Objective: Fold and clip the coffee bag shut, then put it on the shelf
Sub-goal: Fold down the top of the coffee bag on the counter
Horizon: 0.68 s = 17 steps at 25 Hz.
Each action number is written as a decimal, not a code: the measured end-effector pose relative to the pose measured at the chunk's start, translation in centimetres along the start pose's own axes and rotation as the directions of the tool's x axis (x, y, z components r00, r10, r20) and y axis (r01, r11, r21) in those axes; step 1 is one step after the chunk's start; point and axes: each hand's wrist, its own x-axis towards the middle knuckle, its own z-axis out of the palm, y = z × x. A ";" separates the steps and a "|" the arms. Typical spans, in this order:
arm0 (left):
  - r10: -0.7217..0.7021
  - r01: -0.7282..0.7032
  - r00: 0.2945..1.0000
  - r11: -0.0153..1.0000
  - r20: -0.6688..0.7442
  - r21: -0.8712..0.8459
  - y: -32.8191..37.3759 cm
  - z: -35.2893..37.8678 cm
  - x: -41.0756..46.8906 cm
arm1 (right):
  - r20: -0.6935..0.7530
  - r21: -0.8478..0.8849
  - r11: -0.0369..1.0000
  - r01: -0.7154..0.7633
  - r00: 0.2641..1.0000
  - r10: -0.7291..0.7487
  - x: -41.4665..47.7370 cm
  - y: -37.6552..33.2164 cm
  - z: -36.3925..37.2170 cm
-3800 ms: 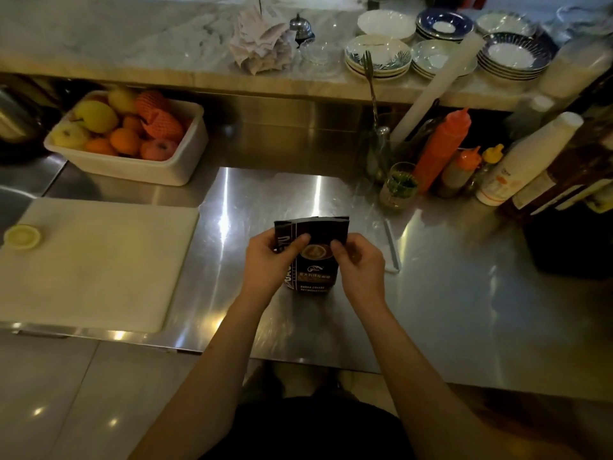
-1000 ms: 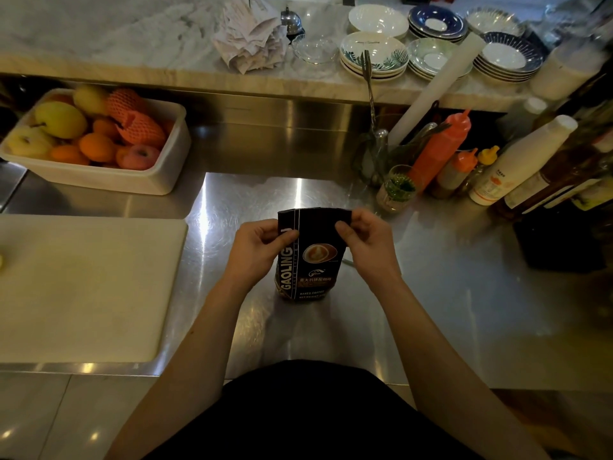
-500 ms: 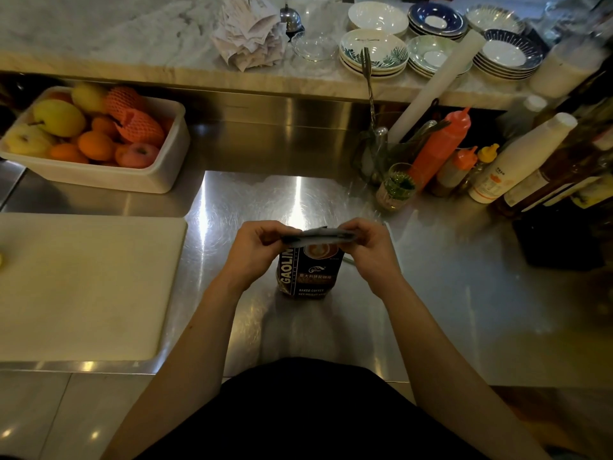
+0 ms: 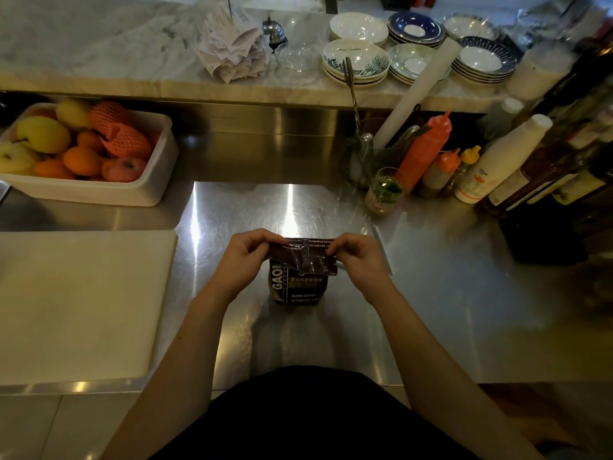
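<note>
Both hands pinching the folded-over top of the coffee bag, bag upright on the steel counter.

Left hand [image 4: 243, 257] grips the left end of the top flap between thumb and fingers; right hand [image 4: 360, 257] does the same on the right end. Coffee bag [image 4: 298, 287] stands on the steel counter [image 4: 431, 293], top section bent forward and down over the front panel, lower label visible. White cutting board [image 4: 76, 300] lies to the left, well apart from the bag. Fruit tub [image 4: 156, 180] at back left. Squeeze bottles [image 4: 428, 151] and a small glass [image 4: 383, 190] at back right. Stacked plates [image 4: 356, 61] on the marble ledge [image 4: 99, 54] above.
</note>
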 end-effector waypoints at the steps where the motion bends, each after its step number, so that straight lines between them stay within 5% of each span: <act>1: -0.018 0.018 1.000 1.000 -0.003 -0.017 0.2 0.0 0.1 | -0.002 -0.002 1.000 0.002 1.000 -0.002 0.1 0.2 0.0; 14: 0.084 -0.050 0.985 0.975 -0.151 0.217 0.2 1.9 1.2 | 0.003 -0.057 0.998 0.002 1.000 -0.001 0.5 -1.1 0.4; 17: 0.121 -0.087 0.985 0.964 -0.124 0.253 0.7 2.3 1.4 | 0.053 -0.200 0.979 0.034 0.998 -0.024 0.7 -1.9 1.4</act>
